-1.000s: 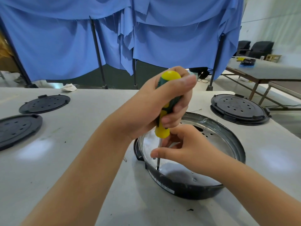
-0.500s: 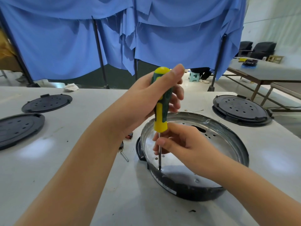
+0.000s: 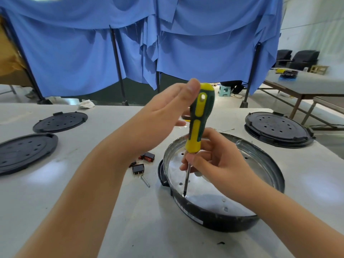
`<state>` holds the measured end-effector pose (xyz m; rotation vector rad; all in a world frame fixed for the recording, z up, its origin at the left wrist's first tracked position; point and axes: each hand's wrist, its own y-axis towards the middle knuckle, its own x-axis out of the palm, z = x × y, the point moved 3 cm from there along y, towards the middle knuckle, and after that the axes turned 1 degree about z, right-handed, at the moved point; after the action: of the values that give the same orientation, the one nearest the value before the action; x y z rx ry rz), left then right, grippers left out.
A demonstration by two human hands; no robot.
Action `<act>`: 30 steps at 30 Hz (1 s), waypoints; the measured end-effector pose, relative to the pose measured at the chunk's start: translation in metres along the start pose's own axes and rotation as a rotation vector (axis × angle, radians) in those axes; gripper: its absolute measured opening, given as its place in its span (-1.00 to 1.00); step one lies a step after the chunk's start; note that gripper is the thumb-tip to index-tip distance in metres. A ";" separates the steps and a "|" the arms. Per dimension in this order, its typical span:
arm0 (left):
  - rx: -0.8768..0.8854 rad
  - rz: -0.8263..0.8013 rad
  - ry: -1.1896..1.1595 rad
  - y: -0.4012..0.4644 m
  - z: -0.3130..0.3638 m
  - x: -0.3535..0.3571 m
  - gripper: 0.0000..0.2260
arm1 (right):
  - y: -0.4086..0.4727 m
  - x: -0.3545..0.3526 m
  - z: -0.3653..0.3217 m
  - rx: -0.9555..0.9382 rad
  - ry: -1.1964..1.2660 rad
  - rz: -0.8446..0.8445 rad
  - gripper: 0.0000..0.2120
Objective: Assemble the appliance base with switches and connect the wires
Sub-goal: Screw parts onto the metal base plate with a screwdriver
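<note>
The round appliance base, black outside with a shiny metal inner plate, sits on the white table in front of me. A yellow-and-green screwdriver stands upright with its tip on a screw near the base's front-left rim. My right hand pinches the screwdriver at the bottom of the handle and the shaft. My left hand is open, fingers straight, with the fingertips against the top of the handle. Two rocker switches, one red and one black, lie on the table left of the base, with a loose screw.
Two black perforated discs lie at the far left. Another black base sits at the back right. A thin wire lies behind the base. Blue curtains on poles hang beyond the table, with a second table at the right.
My left hand has let go of the screwdriver handle and opened, now only touching its top. The switches, hidden before by my left arm, show on the table. My right hand stays on the shaft.
</note>
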<state>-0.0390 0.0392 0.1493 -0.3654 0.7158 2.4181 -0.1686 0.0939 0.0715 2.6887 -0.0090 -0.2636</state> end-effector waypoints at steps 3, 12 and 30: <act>-0.046 0.043 0.031 -0.005 -0.008 -0.012 -0.50 | 0.002 -0.005 -0.003 -0.009 0.051 0.084 -0.75; -0.316 0.169 0.302 -0.031 -0.076 -0.027 -0.88 | 0.008 -0.020 -0.009 0.005 0.190 0.164 -0.60; -0.711 0.201 0.911 -0.059 -0.164 -0.012 -0.64 | -0.017 -0.021 -0.033 0.336 -0.957 -0.669 -0.72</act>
<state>0.0213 -0.0188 -0.0045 -1.8168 0.1828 2.5660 -0.1841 0.1237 0.0974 2.4909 0.5969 -1.8379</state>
